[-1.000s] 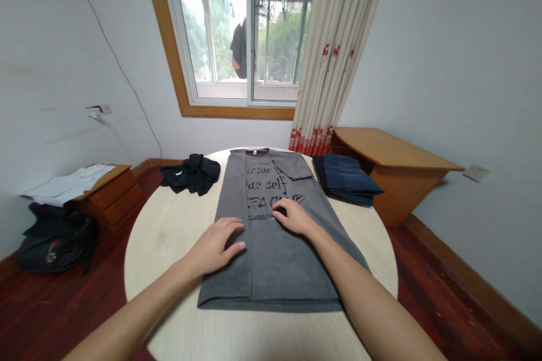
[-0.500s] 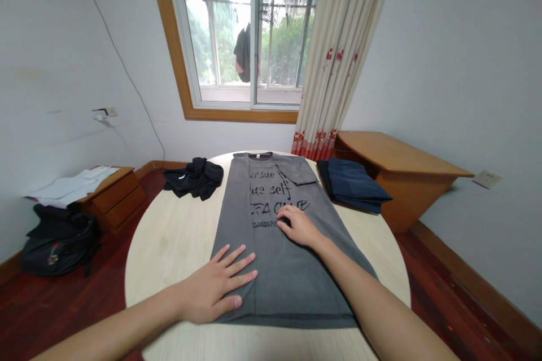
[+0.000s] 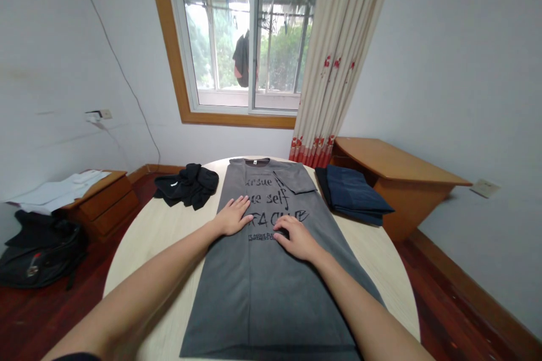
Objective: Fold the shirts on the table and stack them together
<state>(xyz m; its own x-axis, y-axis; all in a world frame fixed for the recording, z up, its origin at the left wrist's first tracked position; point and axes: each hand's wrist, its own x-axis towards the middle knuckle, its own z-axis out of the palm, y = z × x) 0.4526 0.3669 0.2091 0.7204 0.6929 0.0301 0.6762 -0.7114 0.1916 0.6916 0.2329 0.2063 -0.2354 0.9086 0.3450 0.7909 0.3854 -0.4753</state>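
Note:
A grey T-shirt [image 3: 271, 293] with black lettering lies spread on the round table, collar at the far end and hem toward me. Its left side is folded inward in a long strip, and the right sleeve lies across the front. My left hand [image 3: 232, 216] rests flat on the folded strip beside the lettering, fingers stretched out. Over the lower lettering, my right hand [image 3: 296, 237] touches the shirt with fingers bent and slightly apart, holding nothing that I can see.
A crumpled black garment [image 3: 188, 185] lies on the table's left side. Folded dark blue clothes [image 3: 355, 192] are stacked on the right. The pale round table [image 3: 144, 259] stands between a low wooden cabinet [image 3: 101, 203] and a wooden desk [image 3: 393, 158]. A black bag [image 3: 42, 254] sits on the floor.
My left hand has slid forward along the folded strip, from near the hem to beside the lettering. My right hand stays in about the same place. The view has shifted slightly.

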